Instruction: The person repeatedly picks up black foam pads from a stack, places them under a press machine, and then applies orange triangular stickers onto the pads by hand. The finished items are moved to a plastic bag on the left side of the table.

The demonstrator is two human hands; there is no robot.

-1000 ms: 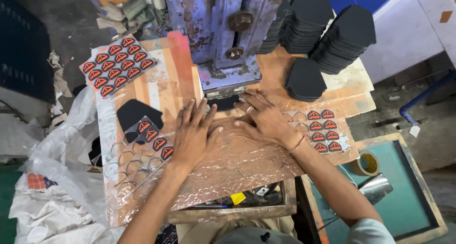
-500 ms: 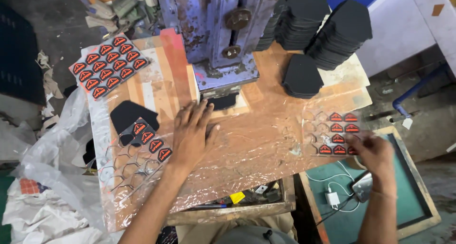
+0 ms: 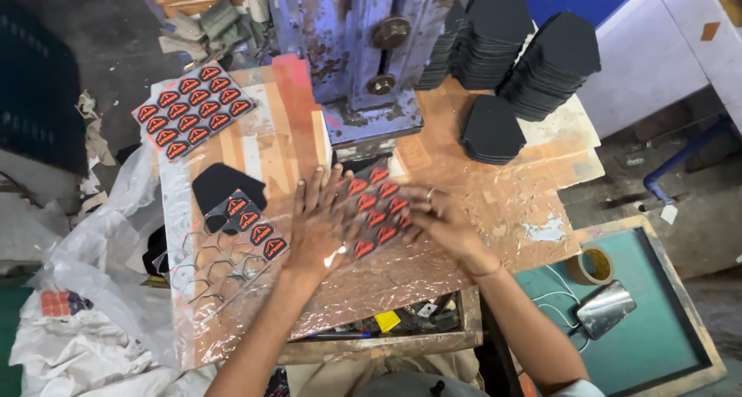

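Right hand (image 3: 444,227) has come back from the bench's (image 3: 533,204) right edge, and the badge sheet (image 3: 375,207) now lies centred before the press (image 3: 363,64). Both hands flat, fingers spread, left hand (image 3: 325,227) too, pinning the sheet so it stays aligned.

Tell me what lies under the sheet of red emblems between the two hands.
The sheet of red emblems lies on the plastic-covered wooden table, in front of the blue press. The left hand and right hand cover its edges; anything directly beneath is hidden.
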